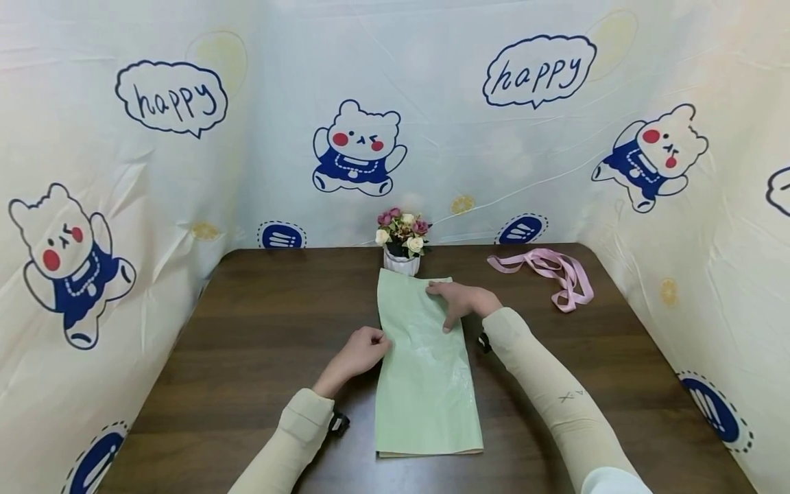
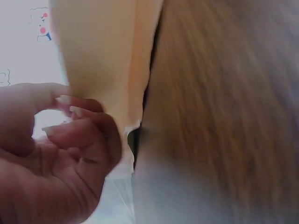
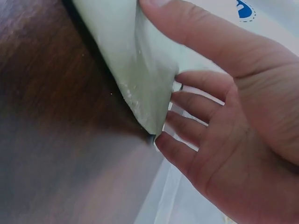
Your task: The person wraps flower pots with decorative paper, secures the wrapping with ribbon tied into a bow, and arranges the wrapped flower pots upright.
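A long piece of pale green paper (image 1: pixel 426 384), folded in layers, lies lengthwise on the table. A tan inner layer shows at its near edge, and its face is slightly creased and glossy. My left hand (image 1: pixel 361 350) is at its left long edge with fingers curled; in the left wrist view, the fingers (image 2: pixel 100 135) and thumb meet at the tan-looking paper (image 2: pixel 103 51). Over the far right part of the paper is my right hand (image 1: pixel 463 302), fingers spread. In the right wrist view its fairly straight fingers (image 3: pixel 191 102) touch the paper's edge, and the thumb extends over the green face (image 3: pixel 140 70).
Just beyond the paper's far end stands a white pot of artificial flowers (image 1: pixel 404 243). A loose pink ribbon (image 1: pixel 555 267) lies at the far right of the dark wooden table (image 1: pixel 265 322). Printed cloth (image 1: pixel 271 137) hangs behind and at both sides.
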Demonstrator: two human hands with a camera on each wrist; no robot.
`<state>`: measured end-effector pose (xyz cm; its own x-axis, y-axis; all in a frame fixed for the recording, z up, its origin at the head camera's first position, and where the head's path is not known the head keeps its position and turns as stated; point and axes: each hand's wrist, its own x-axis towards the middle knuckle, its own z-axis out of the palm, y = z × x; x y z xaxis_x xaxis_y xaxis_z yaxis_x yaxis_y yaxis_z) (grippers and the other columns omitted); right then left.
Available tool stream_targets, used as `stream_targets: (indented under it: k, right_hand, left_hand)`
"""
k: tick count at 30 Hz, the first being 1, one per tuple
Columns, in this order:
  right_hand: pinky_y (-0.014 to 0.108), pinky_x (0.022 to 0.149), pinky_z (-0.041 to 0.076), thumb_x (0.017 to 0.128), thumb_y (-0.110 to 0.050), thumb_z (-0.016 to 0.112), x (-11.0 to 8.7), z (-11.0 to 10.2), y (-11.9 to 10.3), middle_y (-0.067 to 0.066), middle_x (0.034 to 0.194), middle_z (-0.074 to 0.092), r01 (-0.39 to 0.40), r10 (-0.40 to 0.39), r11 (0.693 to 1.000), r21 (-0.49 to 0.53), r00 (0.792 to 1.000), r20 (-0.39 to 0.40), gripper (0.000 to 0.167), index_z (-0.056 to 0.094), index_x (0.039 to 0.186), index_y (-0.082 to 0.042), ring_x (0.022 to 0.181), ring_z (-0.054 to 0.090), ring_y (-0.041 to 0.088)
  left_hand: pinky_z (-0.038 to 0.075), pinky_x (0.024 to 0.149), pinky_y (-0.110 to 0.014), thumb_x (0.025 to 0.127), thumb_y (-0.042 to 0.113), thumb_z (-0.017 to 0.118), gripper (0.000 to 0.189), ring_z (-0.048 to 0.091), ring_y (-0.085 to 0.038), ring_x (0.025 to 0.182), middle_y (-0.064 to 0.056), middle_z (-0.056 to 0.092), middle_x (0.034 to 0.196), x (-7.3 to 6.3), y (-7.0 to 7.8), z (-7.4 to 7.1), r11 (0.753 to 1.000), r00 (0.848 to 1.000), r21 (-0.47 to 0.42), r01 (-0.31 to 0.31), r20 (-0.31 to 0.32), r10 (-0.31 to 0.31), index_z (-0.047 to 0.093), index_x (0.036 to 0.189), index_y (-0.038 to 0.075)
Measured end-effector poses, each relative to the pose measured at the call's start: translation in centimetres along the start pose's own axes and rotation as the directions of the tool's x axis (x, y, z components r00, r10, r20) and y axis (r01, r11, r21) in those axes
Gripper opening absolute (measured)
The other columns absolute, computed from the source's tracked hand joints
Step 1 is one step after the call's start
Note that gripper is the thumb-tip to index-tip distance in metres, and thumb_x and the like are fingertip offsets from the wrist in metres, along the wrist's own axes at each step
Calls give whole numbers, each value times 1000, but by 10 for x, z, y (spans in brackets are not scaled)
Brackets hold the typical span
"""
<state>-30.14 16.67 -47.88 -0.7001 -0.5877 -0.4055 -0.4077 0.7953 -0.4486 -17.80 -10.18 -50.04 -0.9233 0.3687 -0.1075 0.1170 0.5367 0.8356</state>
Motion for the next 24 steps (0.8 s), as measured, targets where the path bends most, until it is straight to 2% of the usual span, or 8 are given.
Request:
stream_targets:
  k: [5, 7, 9, 12, 14, 17, 21, 24]
  right_hand:
    - [49, 117, 37, 91, -17, 77, -5, -3, -5, 20, 157, 43, 87, -89, 996, -25, 993, -74, 67, 48, 149, 0, 145, 40, 36]
    - [47, 106, 48, 100, -18, 66, -5, -5, -10, 23, 139, 60, 164, -162, 987, 2, 976, -143, 43, 60, 137, 3, 128, 57, 35]
    - [44, 95, 54, 106, -22, 55, -6, -5, -17, 22, 121, 70, 227, -210, 972, 62, 956, -204, 35, 68, 125, 4, 112, 67, 34]
    - [38, 78, 56, 110, -35, 43, -7, -3, -33, 17, 96, 75, 276, -234, 949, 152, 941, -246, 50, 76, 104, 2, 87, 71, 32]
    - [36, 74, 55, 110, -44, 41, -9, -1, -44, 11, 89, 76, 274, -223, 943, 191, 942, -253, 60, 78, 95, 0, 82, 72, 32]
    - [31, 60, 49, 108, -52, 40, -11, 2, -55, 7, 69, 71, 282, -231, 937, 204, 943, -242, 70, 76, 75, -3, 62, 65, 26]
    - [27, 48, 37, 107, -52, 44, -12, 5, -64, 7, 52, 59, 294, -252, 932, 212, 946, -205, 70, 66, 58, -8, 42, 45, 14]
    - [24, 46, 34, 107, -37, 49, -12, 9, -65, 4, 49, 55, 319, -279, 920, 229, 941, -190, 61, 62, 54, -10, 40, 40, 8]
  left_hand:
    - [36, 48, -27, 101, 13, 52, 46, 32, -12, 42, 5, 31, 49, 5, 12, 4, 992, 998, -110, -64, -28, 62, 33, 59, 14]
    - [35, 46, -27, 101, 12, 52, 46, 32, -11, 41, 5, 31, 49, 6, 18, 6, 989, 995, -116, -90, -49, 85, 34, 59, 14]
    - [32, 46, -25, 100, 10, 53, 45, 31, -9, 42, 6, 31, 49, 6, 25, 8, 988, 991, -98, -117, -72, 110, 36, 58, 14]
    - [29, 49, -22, 97, 8, 54, 43, 27, -6, 45, 8, 29, 51, 6, 34, 11, 987, 984, -53, -154, -96, 148, 36, 58, 14]
    - [29, 52, -21, 96, 8, 54, 41, 29, -5, 47, 8, 30, 53, 6, 39, 12, 982, 978, -32, -186, -104, 182, 38, 59, 13]
    - [32, 54, -20, 97, 9, 55, 39, 33, -4, 50, 8, 35, 54, 4, 45, 14, 973, 969, -24, -230, -97, 227, 42, 60, 13]
    - [35, 57, -20, 96, 9, 55, 36, 39, -3, 53, 9, 39, 56, 3, 50, 17, 961, 958, -11, -276, -89, 274, 45, 61, 15]
    - [38, 59, -20, 98, 11, 55, 36, 43, -2, 57, 8, 44, 58, 2, 49, 20, 955, 952, 7, -297, -77, 297, 48, 63, 15]
